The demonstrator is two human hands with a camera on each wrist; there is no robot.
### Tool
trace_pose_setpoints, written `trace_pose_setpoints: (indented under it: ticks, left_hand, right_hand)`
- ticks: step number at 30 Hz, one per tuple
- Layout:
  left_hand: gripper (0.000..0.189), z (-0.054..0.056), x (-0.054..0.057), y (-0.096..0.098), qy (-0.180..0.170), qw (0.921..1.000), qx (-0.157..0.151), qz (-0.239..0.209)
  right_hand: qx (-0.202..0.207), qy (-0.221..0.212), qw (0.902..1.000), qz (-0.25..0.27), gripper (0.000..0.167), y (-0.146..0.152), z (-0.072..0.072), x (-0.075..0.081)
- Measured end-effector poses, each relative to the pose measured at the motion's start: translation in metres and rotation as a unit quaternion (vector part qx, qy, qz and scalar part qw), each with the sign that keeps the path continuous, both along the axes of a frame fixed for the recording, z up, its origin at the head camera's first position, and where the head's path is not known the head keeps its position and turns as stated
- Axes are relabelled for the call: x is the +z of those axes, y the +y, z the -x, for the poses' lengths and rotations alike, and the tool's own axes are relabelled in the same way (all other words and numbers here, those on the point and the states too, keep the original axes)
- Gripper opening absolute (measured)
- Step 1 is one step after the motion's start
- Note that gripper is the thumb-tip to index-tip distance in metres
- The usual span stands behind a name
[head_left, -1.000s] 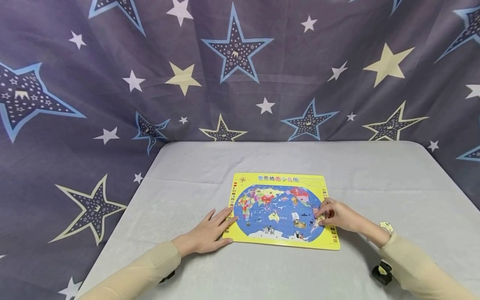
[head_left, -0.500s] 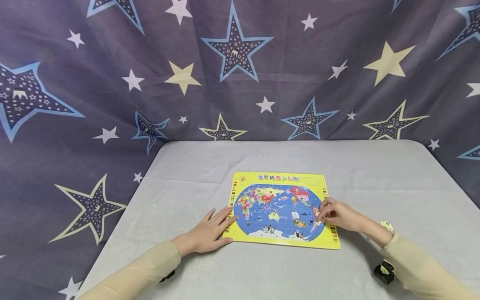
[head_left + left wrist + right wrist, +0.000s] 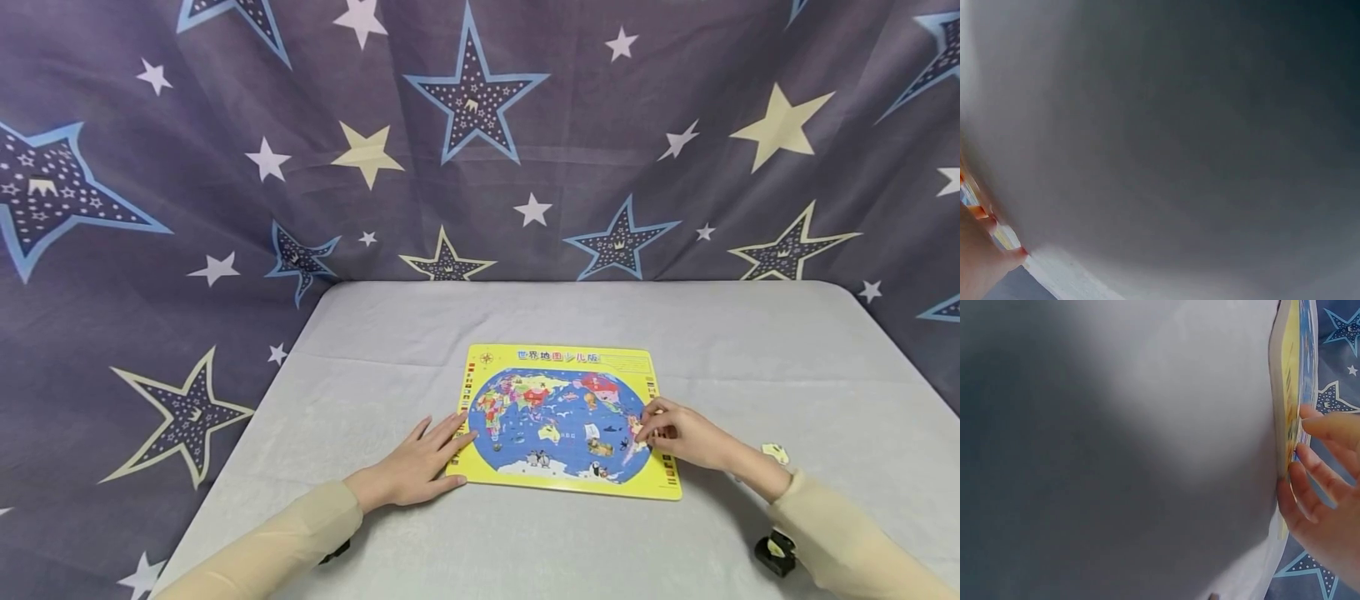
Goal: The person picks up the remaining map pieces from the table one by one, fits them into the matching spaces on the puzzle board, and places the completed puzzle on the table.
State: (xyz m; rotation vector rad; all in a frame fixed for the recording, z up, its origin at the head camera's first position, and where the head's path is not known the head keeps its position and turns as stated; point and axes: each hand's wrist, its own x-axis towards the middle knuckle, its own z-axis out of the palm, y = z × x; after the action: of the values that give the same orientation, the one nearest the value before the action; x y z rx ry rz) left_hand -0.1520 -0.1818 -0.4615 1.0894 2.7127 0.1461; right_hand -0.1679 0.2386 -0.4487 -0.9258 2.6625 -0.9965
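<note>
A yellow-bordered world map puzzle board [image 3: 558,493] lies flat on the table in the head view, its blue oval map facing up. My left hand [image 3: 412,471] rests spread at the board's left edge, fingertips on the border. At the right side of the map, my right hand [image 3: 686,432] pinches with bent fingers at a small pink-and-yellow map piece [image 3: 637,426], which the fingers mostly cover. In the right wrist view the fingertips [image 3: 1307,412] meet the board's face, and other fingers touch its edge. Only part of the left hand [image 3: 985,256] shows in the left wrist view.
The table [image 3: 390,325] has a light grey cloth. A dark curtain [image 3: 510,250] printed with stars hangs behind it and along the left side. A black wrist device [image 3: 776,553] sits under the right sleeve.
My right hand has shifted very slightly to the right, its fingers moving a little at the same map piece. The left hand and the board stay in place.
</note>
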Motion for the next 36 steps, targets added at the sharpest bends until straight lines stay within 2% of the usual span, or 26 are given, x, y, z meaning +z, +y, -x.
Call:
trace_pose_setpoints:
  ticks: [7, 12, 16, 23, 36]
  left_hand:
    - [0.065, 0.000, 0.001, 0.000, 0.003, 1.0000, -0.001, -0.001]
    - [0.065, 0.000, 0.001, 0.000, 0.003, 1.0000, -0.002, 0.000]
    - [0.065, 0.000, 0.001, 0.001, 0.004, 1.0000, -0.003, -0.001]
    - [0.064, 0.000, 0.002, 0.000, 0.005, 1.0000, -0.002, 0.002]
    - [0.065, 0.000, 0.000, 0.000, 0.004, 1.0000, -0.002, -0.002]
  right_hand:
    - [-0.021, 0.004, 0.9998, -0.002, 0.018, 0.000, -0.001, 0.001]
    - [-0.021, 0.012, 0.9997, 0.002, 0.018, 0.002, -0.001, 0.000]
    - [-0.019, 0.035, 0.9991, 0.017, 0.016, 0.005, -0.002, -0.001]
    - [-0.050, 0.012, 0.9982, 0.028, 0.017, 0.016, -0.006, 0.003]
    - [-0.090, 0.035, 0.9953, 0.011, 0.017, 0.045, -0.014, 0.010]
